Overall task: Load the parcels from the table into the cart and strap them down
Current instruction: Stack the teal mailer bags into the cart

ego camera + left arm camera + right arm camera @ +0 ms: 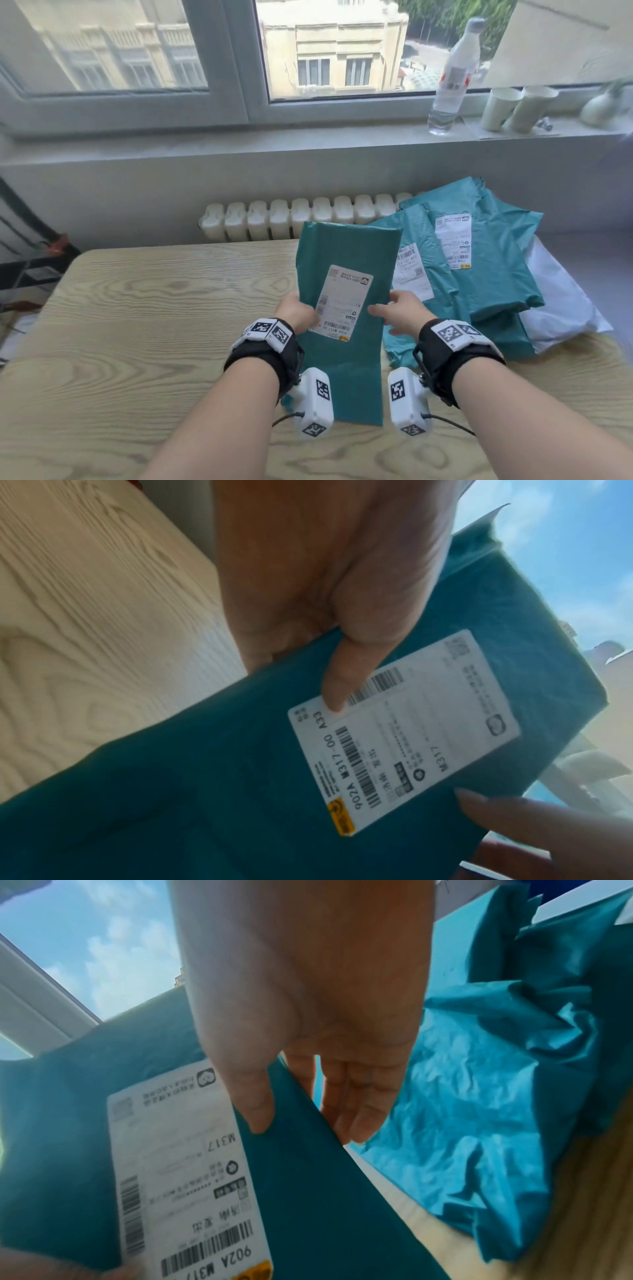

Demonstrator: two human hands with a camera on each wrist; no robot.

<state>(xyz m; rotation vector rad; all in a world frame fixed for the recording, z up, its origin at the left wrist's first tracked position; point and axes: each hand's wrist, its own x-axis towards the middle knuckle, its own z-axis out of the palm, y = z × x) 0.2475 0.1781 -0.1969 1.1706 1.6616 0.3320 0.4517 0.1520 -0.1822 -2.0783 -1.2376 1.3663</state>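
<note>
Both the left hand (pixel 297 310) and the right hand (pixel 401 310) pinch the teal labelled parcel (pixel 346 308), thumbs on its front. It is held up above the wooden table (pixel 137 325), left of the teal parcel pile (pixel 486 260).

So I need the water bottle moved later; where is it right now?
In the head view the water bottle stands on the windowsill at upper right, just left of two paper cups.

A clear plastic bottle (pixel 451 78) stands on the windowsill (pixel 239 140), two paper cups (pixel 517 108) just beside it. White radiator (pixel 301 219) below the sill.
</note>
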